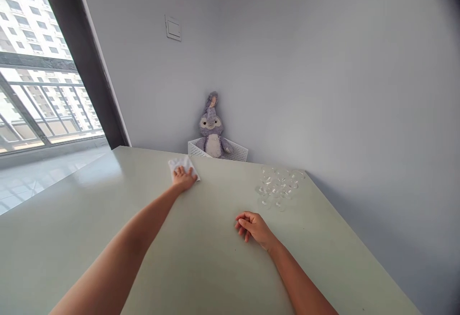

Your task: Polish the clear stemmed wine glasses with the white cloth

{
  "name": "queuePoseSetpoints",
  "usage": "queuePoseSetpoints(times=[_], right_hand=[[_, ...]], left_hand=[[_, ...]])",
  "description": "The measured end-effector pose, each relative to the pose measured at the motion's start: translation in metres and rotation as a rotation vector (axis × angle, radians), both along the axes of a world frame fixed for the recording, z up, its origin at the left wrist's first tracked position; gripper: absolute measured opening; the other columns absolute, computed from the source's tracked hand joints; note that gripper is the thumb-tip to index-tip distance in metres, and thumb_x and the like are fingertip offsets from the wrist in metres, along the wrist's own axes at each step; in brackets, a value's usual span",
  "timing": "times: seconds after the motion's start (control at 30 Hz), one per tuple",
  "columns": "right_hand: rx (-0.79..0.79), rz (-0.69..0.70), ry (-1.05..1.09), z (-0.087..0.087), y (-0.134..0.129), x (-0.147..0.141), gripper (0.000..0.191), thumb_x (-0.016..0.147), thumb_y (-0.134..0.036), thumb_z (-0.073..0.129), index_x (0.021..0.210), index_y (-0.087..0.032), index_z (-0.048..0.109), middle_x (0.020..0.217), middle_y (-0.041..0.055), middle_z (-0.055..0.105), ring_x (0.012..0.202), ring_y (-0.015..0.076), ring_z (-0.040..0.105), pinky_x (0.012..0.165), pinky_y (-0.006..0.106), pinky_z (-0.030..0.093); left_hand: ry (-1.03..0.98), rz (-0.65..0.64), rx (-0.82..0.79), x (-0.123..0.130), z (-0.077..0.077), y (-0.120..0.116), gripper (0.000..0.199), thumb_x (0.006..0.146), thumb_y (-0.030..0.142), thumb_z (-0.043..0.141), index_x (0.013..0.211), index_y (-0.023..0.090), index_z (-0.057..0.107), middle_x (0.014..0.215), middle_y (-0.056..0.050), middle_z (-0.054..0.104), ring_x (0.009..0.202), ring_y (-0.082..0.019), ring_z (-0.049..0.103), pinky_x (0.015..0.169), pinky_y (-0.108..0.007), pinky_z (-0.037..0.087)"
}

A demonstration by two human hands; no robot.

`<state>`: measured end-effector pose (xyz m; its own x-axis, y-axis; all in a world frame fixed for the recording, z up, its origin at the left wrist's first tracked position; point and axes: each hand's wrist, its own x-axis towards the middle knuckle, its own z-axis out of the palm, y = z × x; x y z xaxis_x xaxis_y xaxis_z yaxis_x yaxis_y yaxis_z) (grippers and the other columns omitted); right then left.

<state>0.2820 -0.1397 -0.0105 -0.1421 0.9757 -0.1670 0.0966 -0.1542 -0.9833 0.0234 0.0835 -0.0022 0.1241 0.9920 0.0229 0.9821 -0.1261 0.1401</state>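
- Head view, and here is the left hand [184,179] stretched far out, palm down with fingers spread, pressing on a thin white rectangular cloth [181,160] rather than clenching it.
- That cloth lies near the far edge of the broad pale-green, smooth-topped desk [208,257], left of centre.
- Good form here, one would judge: palm flat, pressure even across the fingers, the cloth's corners kept from folding under.
- Now the right hand [251,226], loosely curled, nothing visible in its grasp; whether it touches the desk cannot be told.
- Careful on that side! A cluster of clear, rounded, glass-like vessels [275,190] sits just beyond it, so a sweeping forearm could knock them; their contents, if any, cannot be made out.
- And at the far edge, a white perforated basket [239,153] holds a grey-purple plush rabbit [213,145], sitting upright.
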Motion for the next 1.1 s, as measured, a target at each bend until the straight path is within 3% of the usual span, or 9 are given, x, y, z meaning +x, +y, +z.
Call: queuePoseSetpoints(times=[0.13,0.33,0.43,0.53,0.63,0.77,0.87,0.97,1.1], right_hand=[[0.0,-0.003,-0.012,0.001,-0.001,0.0,0.03,0.074,-0.044,0.055,0.085,-0.016,0.06,0.076,0.0044,0.061,0.061,0.0128,0.056,0.042,0.022,0.044],[0.01,-0.005,-0.019,0.0,-0.001,-0.001,0.031,0.072,-0.045,0.056,0.084,-0.016,0.059,0.074,0.0038,0.061,0.061,0.0132,0.056,0.041,0.022,0.043],[0.005,-0.008,-0.032,-0.001,-0.001,-0.002,0.031,0.071,-0.045,0.056,0.083,-0.017,0.06,0.074,0.0035,0.062,0.06,0.0131,0.056,0.04,0.022,0.042],[0.009,-0.003,-0.068,-0.003,0.0,-0.004,0.031,0.071,-0.044,0.056,0.084,-0.017,0.06,0.074,0.0038,0.063,0.06,0.0129,0.056,0.039,0.021,0.04],[0.007,0.007,-0.079,-0.003,0.001,-0.005,0.03,0.072,-0.043,0.055,0.085,-0.016,0.06,0.076,0.0042,0.063,0.061,0.0128,0.057,0.039,0.02,0.039],[0.013,0.026,-0.072,-0.002,0.001,-0.005,0.03,0.073,-0.042,0.055,0.086,-0.016,0.059,0.077,0.0044,0.063,0.061,0.0125,0.058,0.04,0.02,0.039],[0.021,0.037,-0.076,-0.003,0.001,-0.004,0.029,0.073,-0.041,0.054,0.086,-0.016,0.059,0.077,0.0042,0.064,0.06,0.0125,0.058,0.04,0.019,0.038],[0.035,0.015,-0.095,-0.004,0.001,-0.008,0.027,0.074,-0.039,0.052,0.086,-0.016,0.059,0.077,0.0047,0.063,0.059,0.0137,0.059,0.039,0.02,0.038],[0.239,-0.2,-0.266,0.001,-0.006,-0.026,0.021,0.078,-0.033,0.046,0.086,-0.018,0.058,0.077,0.0053,0.063,0.056,0.0145,0.058,0.046,0.026,0.045]], left_hand=[[0.014,0.274,-0.029,-0.102,0.014,-0.002,0.062,0.081,0.046,0.03,0.133,0.012,0.033,0.141,-0.025,0.021,0.13,-0.04,0.015,0.096,-0.056,0.017],[0.044,0.66,-0.072,-0.246,0.033,-0.056,0.064,0.082,0.051,0.027,0.133,0.012,0.032,0.141,-0.02,0.023,0.127,-0.042,0.017,0.091,-0.059,0.023],[0.084,0.811,-0.107,-0.291,0.033,-0.084,0.062,0.084,0.051,0.017,0.135,0.017,0.027,0.143,-0.019,0.019,0.127,-0.041,0.018,0.088,-0.061,0.023],[0.116,0.842,-0.143,-0.309,0.027,-0.102,0.061,0.084,0.05,0.01,0.137,0.022,0.021,0.145,-0.015,0.016,0.13,-0.037,0.015,0.091,-0.058,0.022],[0.135,0.733,-0.124,-0.299,0.019,-0.115,0.061,0.085,0.048,0.013,0.138,0.018,0.021,0.144,-0.015,0.018,0.13,-0.038,0.011,0.096,-0.054,0.019],[0.134,0.414,-0.074,-0.255,0.004,-0.134,0.059,0.084,0.047,0.028,0.136,0.018,0.029,0.143,-0.014,0.022,0.131,-0.036,0.013,0.1,-0.048,0.017],[0.122,0.194,-0.03,-0.206,-0.01,-0.153,0.056,0.082,0.046,0.037,0.134,0.026,0.032,0.144,-0.008,0.023,0.134,-0.026,0.009,0.104,-0.04,0.013],[0.07,-0.157,0.066,-0.149,-0.017,-0.173,0.055,0.083,0.043,0.036,0.134,0.022,0.035,0.143,-0.013,0.024,0.133,-0.031,0.011,0.105,-0.046,0.011],[0.018,-0.508,0.117,-0.066,-0.017,-0.201,0.055,0.084,0.044,0.036,0.135,0.023,0.032,0.144,-0.014,0.021,0.132,-0.033,0.013,0.104,-0.049,0.013]])
